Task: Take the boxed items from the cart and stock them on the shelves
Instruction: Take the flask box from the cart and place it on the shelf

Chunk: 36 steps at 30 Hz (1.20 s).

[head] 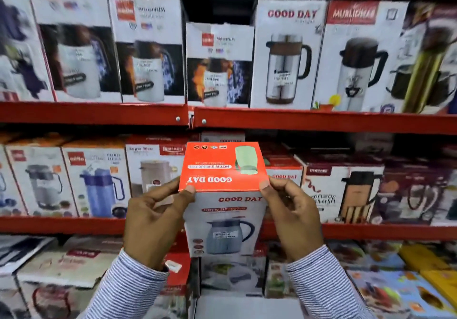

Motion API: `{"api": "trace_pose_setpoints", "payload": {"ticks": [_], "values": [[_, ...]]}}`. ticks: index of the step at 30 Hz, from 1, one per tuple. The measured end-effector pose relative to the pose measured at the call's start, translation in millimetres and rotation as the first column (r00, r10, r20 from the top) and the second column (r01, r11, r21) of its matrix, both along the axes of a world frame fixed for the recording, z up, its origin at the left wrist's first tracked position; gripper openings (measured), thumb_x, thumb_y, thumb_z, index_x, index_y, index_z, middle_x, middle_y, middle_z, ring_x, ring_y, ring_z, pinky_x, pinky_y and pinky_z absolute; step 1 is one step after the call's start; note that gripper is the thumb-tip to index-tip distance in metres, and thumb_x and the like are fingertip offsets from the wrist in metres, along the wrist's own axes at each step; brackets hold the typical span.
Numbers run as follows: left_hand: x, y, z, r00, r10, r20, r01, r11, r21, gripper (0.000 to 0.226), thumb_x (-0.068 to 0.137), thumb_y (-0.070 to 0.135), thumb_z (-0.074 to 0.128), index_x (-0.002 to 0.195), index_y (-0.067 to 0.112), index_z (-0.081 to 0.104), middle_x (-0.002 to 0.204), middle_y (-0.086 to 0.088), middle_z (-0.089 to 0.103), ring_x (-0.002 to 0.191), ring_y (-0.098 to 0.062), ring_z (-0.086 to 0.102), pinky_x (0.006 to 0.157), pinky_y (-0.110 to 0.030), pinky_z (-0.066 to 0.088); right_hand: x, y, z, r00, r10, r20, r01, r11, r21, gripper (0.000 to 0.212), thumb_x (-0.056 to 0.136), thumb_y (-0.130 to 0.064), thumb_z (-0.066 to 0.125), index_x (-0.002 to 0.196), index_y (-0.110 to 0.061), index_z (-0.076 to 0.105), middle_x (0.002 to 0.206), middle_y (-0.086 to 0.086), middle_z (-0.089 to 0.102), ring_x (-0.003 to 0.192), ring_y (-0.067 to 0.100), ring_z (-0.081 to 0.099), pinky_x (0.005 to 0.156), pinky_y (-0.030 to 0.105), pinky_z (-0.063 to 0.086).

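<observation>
I hold a Good Day kettle box [223, 195] upright in front of the middle shelf [61, 224]. Its top is red and its front is white, with a picture of a blue-grey jug. My left hand [155, 222] grips the box's left side, thumb on the top front edge. My right hand [291, 217] grips the right side the same way. The box covers part of the row behind it, where another Good Day box [284, 170] shows just to its right.
Red metal shelves run across the view. The upper shelf [321, 120] carries tall flask and jug boxes packed side by side. The middle row is also full of boxed jugs. Below lie more boxes [395, 289], some flat. No cart is in view.
</observation>
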State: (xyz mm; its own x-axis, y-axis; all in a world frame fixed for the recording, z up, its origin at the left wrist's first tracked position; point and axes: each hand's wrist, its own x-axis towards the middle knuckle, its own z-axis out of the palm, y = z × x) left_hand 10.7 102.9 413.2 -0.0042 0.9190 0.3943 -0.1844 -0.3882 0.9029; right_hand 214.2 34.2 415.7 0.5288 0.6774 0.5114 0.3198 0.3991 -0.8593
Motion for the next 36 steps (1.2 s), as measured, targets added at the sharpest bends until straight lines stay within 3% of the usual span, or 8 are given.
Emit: {"api": "trace_pose_setpoints", "payload": {"ticks": [4,12,18,22,29,32,34,36], "values": [[1.2,23.9,15.8,1.000,-0.020,0.023,0.019,0.999,0.027,0.015,0.082,0.012,0.074,0.093,0.021,0.079,0.076,0.006,0.080,0.069,-0.010,0.076,0.053,-0.026,0.059,-2.2,16.9,14.4,1.000,0.017,0.004,-0.017,1.000,0.020,0.016,0.084,-0.029,0.068,0.096,-0.019,0.073,0.092,-0.003,0.077,0.089,0.013,0.072,0.082,0.043,0.060],[11.4,57.8,17.4,0.998,-0.049,0.033,0.048,0.999,0.023,0.025,0.082,0.019,0.074,0.080,0.043,0.079,0.089,0.013,0.080,0.080,-0.012,0.076,0.059,-0.033,0.061,4.2,46.1,17.7,0.998,-0.042,0.049,0.043,0.999,-0.019,0.015,0.082,-0.036,0.068,0.093,-0.028,0.072,0.094,-0.012,0.076,0.089,0.006,0.071,0.082,0.043,0.060],[21.0,70.1,-0.8,0.991,-0.062,0.115,0.066,0.997,-0.027,0.021,0.080,0.013,0.076,0.090,0.031,0.081,0.112,-0.012,0.075,0.096,-0.025,0.075,0.068,-0.031,0.062,10.2,58.0,12.4,0.991,-0.099,0.091,0.103,0.994,-0.038,0.010,0.084,-0.030,0.067,0.093,-0.028,0.071,0.094,-0.014,0.075,0.086,0.002,0.069,0.081,0.038,0.060],[24.6,75.6,-6.8,0.990,-0.064,0.129,0.067,0.998,-0.015,0.029,0.080,0.006,0.074,0.082,0.034,0.080,0.098,0.007,0.079,0.084,-0.013,0.077,0.063,-0.021,0.060,10.4,63.7,6.7,0.991,-0.101,0.084,0.107,0.992,-0.069,0.008,0.085,-0.028,0.067,0.092,-0.024,0.069,0.097,-0.011,0.074,0.091,0.008,0.070,0.084,0.041,0.059],[27.3,94.7,-15.0,0.997,-0.020,0.074,0.025,0.998,-0.066,0.020,0.082,0.017,0.074,0.088,0.036,0.079,0.115,-0.003,0.074,0.103,-0.025,0.072,0.077,-0.041,0.063,11.3,74.9,2.3,0.983,-0.125,0.132,0.141,0.982,-0.122,0.016,0.084,-0.035,0.067,0.097,-0.026,0.071,0.096,-0.014,0.073,0.089,0.006,0.070,0.078,0.032,0.060],[35.8,98.5,-10.4,0.996,0.066,-0.058,-0.068,0.998,-0.020,0.022,0.082,0.030,0.074,0.104,0.035,0.075,0.114,-0.001,0.075,0.089,0.000,0.073,0.082,-0.044,0.062,17.2,86.2,7.8,0.987,-0.100,0.124,0.120,0.979,-0.163,0.023,0.087,-0.032,0.065,0.107,-0.023,0.070,0.104,-0.008,0.073,0.090,0.007,0.068,0.085,0.038,0.059],[44.0,100.4,-3.3,0.983,0.127,-0.128,-0.125,0.992,0.029,0.031,0.084,0.028,0.072,0.116,0.025,0.073,0.107,0.003,0.076,0.072,0.014,0.068,0.081,-0.041,0.063,20.9,95.4,12.7,0.979,-0.096,0.182,0.132,0.972,-0.194,0.030,0.089,-0.029,0.062,0.117,-0.022,0.067,0.111,-0.007,0.072,0.085,-0.002,0.063,0.084,0.024,0.055],[51.2,103.1,3.7,0.973,0.137,-0.185,-0.128,0.990,0.060,0.034,0.085,0.022,0.071,0.119,0.024,0.068,0.095,0.015,0.072,0.075,0.004,0.070,0.082,-0.040,0.062,22.5,103.0,18.8,0.968,-0.093,0.233,0.146,0.964,-0.223,0.036,0.090,-0.023,0.060,0.125,-0.022,0.062,0.109,-0.010,0.069,0.085,-0.004,0.063,0.071,0.004,0.045]]}}
